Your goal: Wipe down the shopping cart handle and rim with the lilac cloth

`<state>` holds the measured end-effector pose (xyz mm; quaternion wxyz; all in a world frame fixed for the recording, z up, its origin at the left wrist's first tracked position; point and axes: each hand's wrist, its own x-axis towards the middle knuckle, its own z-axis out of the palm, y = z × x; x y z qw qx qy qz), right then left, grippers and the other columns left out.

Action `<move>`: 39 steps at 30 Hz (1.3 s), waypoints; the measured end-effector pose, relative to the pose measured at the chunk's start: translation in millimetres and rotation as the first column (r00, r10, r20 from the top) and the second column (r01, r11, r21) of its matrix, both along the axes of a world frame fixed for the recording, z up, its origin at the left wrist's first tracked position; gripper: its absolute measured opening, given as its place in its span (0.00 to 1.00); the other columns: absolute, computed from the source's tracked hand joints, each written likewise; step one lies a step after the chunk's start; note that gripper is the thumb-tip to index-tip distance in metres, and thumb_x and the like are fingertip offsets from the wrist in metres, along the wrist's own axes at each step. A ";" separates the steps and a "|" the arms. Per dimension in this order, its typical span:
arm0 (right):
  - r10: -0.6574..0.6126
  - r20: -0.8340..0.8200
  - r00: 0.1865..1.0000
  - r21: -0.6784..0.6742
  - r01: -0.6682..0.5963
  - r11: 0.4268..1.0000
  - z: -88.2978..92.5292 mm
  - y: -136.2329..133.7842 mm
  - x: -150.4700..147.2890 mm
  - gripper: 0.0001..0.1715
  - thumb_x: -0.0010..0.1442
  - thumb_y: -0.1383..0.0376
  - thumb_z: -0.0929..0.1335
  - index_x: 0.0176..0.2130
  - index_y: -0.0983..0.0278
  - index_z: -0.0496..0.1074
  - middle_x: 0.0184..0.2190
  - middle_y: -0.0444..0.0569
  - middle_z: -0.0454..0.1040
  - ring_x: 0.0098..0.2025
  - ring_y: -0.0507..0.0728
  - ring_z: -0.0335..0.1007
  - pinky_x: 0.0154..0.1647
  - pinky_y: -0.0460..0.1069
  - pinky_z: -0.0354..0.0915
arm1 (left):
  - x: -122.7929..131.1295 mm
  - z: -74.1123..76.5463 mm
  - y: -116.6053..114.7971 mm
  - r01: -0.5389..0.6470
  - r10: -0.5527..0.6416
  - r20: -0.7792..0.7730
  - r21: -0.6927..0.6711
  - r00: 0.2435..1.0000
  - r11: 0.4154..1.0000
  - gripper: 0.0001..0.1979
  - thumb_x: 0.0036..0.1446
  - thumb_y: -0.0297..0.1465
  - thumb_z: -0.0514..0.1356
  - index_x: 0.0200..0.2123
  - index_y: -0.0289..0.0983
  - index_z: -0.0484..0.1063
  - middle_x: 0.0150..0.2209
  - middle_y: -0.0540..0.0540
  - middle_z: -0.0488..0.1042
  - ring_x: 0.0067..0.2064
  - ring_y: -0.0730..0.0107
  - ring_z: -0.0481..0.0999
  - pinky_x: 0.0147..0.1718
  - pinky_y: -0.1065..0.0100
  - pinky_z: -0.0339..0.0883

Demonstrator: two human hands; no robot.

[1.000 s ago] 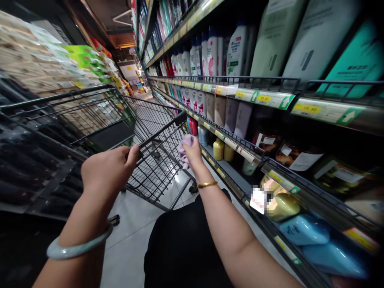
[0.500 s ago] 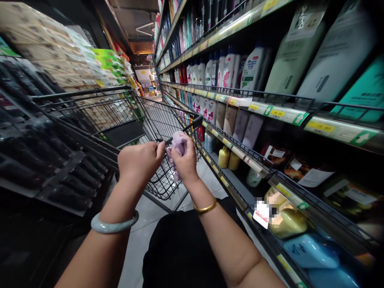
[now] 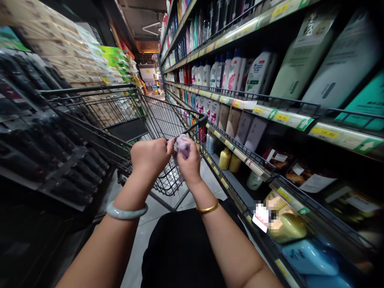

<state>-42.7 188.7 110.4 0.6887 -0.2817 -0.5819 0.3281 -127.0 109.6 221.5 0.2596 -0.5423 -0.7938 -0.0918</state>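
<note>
Nearest, bottom centre: black clothing [image 3: 183, 248]. Grey tile floor [image 3: 141, 240] shows in strips on either side of it.

Lower centre-left: pale green bangle [image 3: 127, 212] on the left wrist; gold bangle [image 3: 208, 208] on the right. Left hand [image 3: 148, 158], centre of frame: curled tight, seemingly clasped on the near rim [image 3: 195, 125] of the cart [image 3: 127, 131]; undersides of its fingers hidden. Right hand [image 3: 190, 164], just beside it: thumb and fingers pinch a bunched lilac cloth [image 3: 183, 145] at that rim, a loose end hanging below. Cloth-to-rim contact cannot be told.

Cart: black wire, just beyond the hands, between stock on both sides; hands and cloth cover part of its rim.

Lower right: blue bottles [image 3: 310, 256] lying on their sides. Along the right: shelving [image 3: 288, 118] of bottles, price tags on its rails; yellow bottle [image 3: 224, 159] on a low tier, right of the cart. Left side: dark packs [image 3: 54, 152], tan packs [image 3: 54, 44] above, green packs [image 3: 112, 60] farther back.

Farthest, upper centre: aisle end, pale board [image 3: 147, 73], dim ceiling [image 3: 141, 20].
</note>
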 end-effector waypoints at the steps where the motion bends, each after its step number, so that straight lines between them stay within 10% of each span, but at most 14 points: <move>1: -0.032 -0.001 0.999 -0.133 0.032 0.991 -4.9 3.4 3.2 0.28 0.55 0.69 0.69 0.55 0.60 0.74 0.57 0.55 0.79 0.60 0.61 0.74 0.69 0.60 0.69 | 0.5 -0.2 2.2 0.003 -0.003 0.002 0.001 1.000 1.000 0.33 0.75 0.49 0.45 0.37 0.37 0.84 0.34 0.34 0.83 0.37 0.46 0.83 0.29 0.60 0.45; 4: -0.089 -0.003 0.996 -0.417 0.079 0.905 -17.1 9.0 9.3 0.27 0.54 0.69 0.69 0.54 0.62 0.73 0.56 0.57 0.79 0.58 0.62 0.75 0.69 0.64 0.69 | 2.8 -0.7 9.0 -0.001 0.001 0.008 0.002 1.000 1.000 0.34 0.75 0.50 0.45 0.37 0.36 0.84 0.33 0.34 0.83 0.37 0.46 0.83 0.30 0.59 0.44; 10: 0.038 0.019 0.999 0.064 -0.039 0.997 -11.2 -7.2 0.3 0.29 0.59 0.63 0.72 0.60 0.57 0.73 0.60 0.55 0.77 0.63 0.61 0.73 0.71 0.59 0.68 | 10.4 -2.1 26.3 0.006 -0.006 0.023 0.017 1.000 1.000 0.36 0.76 0.47 0.41 0.41 0.34 0.85 0.36 0.31 0.84 0.40 0.41 0.84 0.32 0.59 0.49; 16: -0.043 -0.006 0.999 -0.500 0.034 0.865 -27.4 22.9 16.1 0.31 0.54 0.69 0.69 0.58 0.64 0.72 0.59 0.61 0.78 0.61 0.65 0.76 0.70 0.66 0.68 | 20.7 -0.7 39.6 0.028 -0.028 0.049 0.011 0.998 1.000 0.36 0.76 0.46 0.41 0.40 0.34 0.85 0.35 0.31 0.83 0.40 0.40 0.84 0.32 0.58 0.54; 22: 0.126 -0.033 0.991 -0.166 -0.130 0.978 -20.7 9.9 14.9 0.30 0.57 0.63 0.71 0.60 0.56 0.73 0.60 0.52 0.79 0.61 0.61 0.76 0.67 0.57 0.71 | 32.8 -2.3 45.9 0.032 -0.034 0.054 0.043 0.998 0.999 0.35 0.75 0.43 0.40 0.41 0.30 0.85 0.37 0.28 0.83 0.40 0.39 0.84 0.33 0.57 0.55; 28: 0.074 0.010 0.997 -0.424 -0.063 0.903 -31.8 34.8 30.5 0.30 0.52 0.65 0.69 0.56 0.59 0.74 0.57 0.52 0.81 0.59 0.62 0.77 0.70 0.60 0.68 | 32.9 -4.0 49.8 0.111 -0.117 0.062 0.089 0.991 0.990 0.31 0.74 0.38 0.42 0.36 0.33 0.83 0.35 0.31 0.83 0.38 0.47 0.83 0.35 0.57 0.58; 36: 0.125 0.019 0.992 -0.356 -0.110 0.928 -42.1 47.7 37.2 0.29 0.50 0.61 0.71 0.53 0.59 0.76 0.51 0.49 0.83 0.54 0.62 0.79 0.64 0.59 0.72 | -6.7 -12.0 27.0 0.240 -0.293 0.137 0.309 0.946 0.920 0.25 0.72 0.37 0.48 0.23 0.41 0.73 0.33 0.43 0.83 0.41 0.57 0.79 0.65 0.49 0.57; 39: 0.146 -0.041 0.988 -0.391 -0.151 0.908 -30.4 34.5 33.3 0.27 0.51 0.61 0.71 0.52 0.60 0.76 0.49 0.49 0.83 0.51 0.61 0.80 0.62 0.58 0.73 | -22.2 -23.7 21.4 0.272 -0.377 0.146 0.469 0.915 0.840 0.26 0.71 0.39 0.48 0.19 0.42 0.62 0.25 0.45 0.76 0.35 0.59 0.73 0.54 0.52 0.61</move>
